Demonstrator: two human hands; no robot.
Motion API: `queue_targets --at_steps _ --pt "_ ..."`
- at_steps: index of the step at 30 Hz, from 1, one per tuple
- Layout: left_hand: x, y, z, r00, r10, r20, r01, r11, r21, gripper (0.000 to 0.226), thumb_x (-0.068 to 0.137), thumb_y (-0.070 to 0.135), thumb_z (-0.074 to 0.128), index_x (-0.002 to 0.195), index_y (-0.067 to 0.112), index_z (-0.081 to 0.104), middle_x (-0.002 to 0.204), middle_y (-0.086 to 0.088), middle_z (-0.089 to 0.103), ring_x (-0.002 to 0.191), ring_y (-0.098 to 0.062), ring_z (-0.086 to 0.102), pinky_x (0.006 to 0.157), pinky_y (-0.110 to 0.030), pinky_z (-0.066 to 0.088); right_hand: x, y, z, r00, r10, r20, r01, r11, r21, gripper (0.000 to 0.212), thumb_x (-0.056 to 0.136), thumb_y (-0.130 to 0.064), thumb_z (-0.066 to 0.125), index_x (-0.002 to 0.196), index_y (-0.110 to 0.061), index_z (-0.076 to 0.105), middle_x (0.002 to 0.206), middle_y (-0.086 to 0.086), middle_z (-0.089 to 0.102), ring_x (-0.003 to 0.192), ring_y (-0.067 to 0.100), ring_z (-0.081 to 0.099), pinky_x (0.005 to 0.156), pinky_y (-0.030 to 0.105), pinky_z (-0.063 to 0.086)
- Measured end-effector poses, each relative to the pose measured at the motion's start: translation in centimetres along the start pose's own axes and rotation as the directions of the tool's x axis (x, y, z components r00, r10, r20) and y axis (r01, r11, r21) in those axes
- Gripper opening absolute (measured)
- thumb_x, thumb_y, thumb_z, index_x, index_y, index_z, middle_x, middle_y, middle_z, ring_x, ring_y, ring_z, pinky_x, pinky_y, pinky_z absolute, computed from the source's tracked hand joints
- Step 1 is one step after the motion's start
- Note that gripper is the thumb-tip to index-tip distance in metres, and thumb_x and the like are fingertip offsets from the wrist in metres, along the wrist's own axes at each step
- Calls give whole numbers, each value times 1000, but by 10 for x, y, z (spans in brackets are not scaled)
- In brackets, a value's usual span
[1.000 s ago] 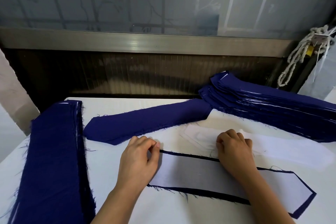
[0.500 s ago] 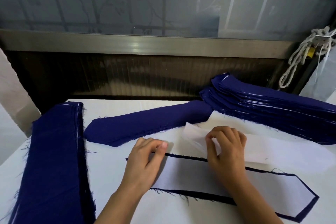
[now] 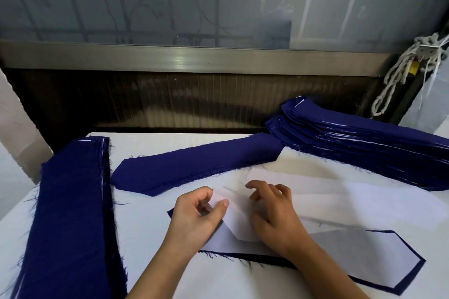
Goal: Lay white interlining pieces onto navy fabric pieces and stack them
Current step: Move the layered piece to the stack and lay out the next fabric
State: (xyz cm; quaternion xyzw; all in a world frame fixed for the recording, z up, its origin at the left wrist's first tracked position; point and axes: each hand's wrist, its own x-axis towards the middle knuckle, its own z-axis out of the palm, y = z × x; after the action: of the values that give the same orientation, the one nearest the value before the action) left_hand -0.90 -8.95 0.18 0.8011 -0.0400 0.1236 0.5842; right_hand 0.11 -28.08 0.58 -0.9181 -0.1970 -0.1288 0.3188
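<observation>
Left hand (image 3: 196, 217) pinches white interlining piece (image 3: 241, 222); right hand (image 3: 275, 213) atop it.

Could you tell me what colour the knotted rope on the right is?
The rope is off-white; head view.

Place: a garment workshop, at a bench where cut parts are prepared.
Landmark: white table (image 3: 150, 238), serving as the work surface.
On its left edge: a thick navy stack (image 3: 70, 213) of long cut strips with frayed edges.
At its far right corner: a taller pile (image 3: 352, 143) of pointed navy pieces, with white layers showing between them.
Across its middle: one loose navy piece (image 3: 194, 167) and white interlining (image 3: 364, 204), cut to a like pointed shape.
Behind it: a metal sill (image 3: 194, 60) under a frosted, barred window (image 3: 145, 2).
Beyond its far right corner: a knotted cord (image 3: 398, 75) hangs.
</observation>
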Motion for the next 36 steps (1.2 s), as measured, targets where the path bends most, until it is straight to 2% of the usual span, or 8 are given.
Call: queue_targets --at_steps 6,11,14,17,19,25,31,36 --pt "2 -3 -7 993 -48 -110 39 995 -88 50 85 -2 65 62 19 26 61 3 22 57 -15 22 50 -23 21 -3 19 -22 1000 29 -6 -29 989 -147 41 72 -9 52 108 -24 63 83 -2 62 85 12 51 98 24 21" --pt "2 -11 -9 983 -77 -169 68 996 -56 30 78 21 57 73 0 37 60 -5 33 56 -15 30 50 -28 27 -37 54 -59 998 59 -38 -69 911 -406 37 68 -5 72 100 -23 68 77 -5 67 74 21 63 94 35 29" --pt "4 -13 -8 969 -89 -229 89 996 -9 24 83 19 59 75 1 45 61 -11 40 55 -13 35 50 -30 32 -67 82 -87 972 136 -189 -214 843 -494 41 63 3 81 96 -18 69 73 -2 67 71 29 65 89 40 29" --pt "6 -15 -8 954 -87 -287 107 993 56 24 87 16 61 73 4 46 66 -19 46 54 -13 36 50 -28 34 -91 100 -100 858 169 -485 -397 818 -417 19 79 -14 66 98 -13 68 73 1 65 77 33 65 92 43 30" --pt "5 -12 -8 947 -60 -314 91 992 84 24 86 16 61 70 5 47 65 -18 48 52 -11 36 46 -21 33 -101 103 -101 753 234 -614 -479 835 -269 33 81 -32 52 104 -13 66 79 2 63 85 30 61 97 40 27" --pt "1 -4 -14 868 -93 -488 157 983 92 31 79 15 63 62 5 40 51 3 34 48 -12 28 43 -27 29 -100 75 -100 492 414 -766 -464 869 172 40 82 -38 57 117 -21 54 91 -4 55 98 29 48 87 44 38" --pt "1 -4 -17 926 -57 -373 261 812 523 26 78 20 58 55 13 46 48 1 51 49 -21 45 48 -26 30 -104 83 -100 608 519 -601 -624 780 42 18 87 -24 61 103 -28 53 73 -2 63 69 34 59 66 41 47" --pt "0 -10 -17 968 -31 -248 199 696 690 18 72 24 57 60 17 47 50 1 53 55 -21 54 53 -28 44 -103 92 -93 678 482 -555 -685 689 -238 19 83 -9 63 102 -9 63 85 14 68 79 37 58 60 34 36"
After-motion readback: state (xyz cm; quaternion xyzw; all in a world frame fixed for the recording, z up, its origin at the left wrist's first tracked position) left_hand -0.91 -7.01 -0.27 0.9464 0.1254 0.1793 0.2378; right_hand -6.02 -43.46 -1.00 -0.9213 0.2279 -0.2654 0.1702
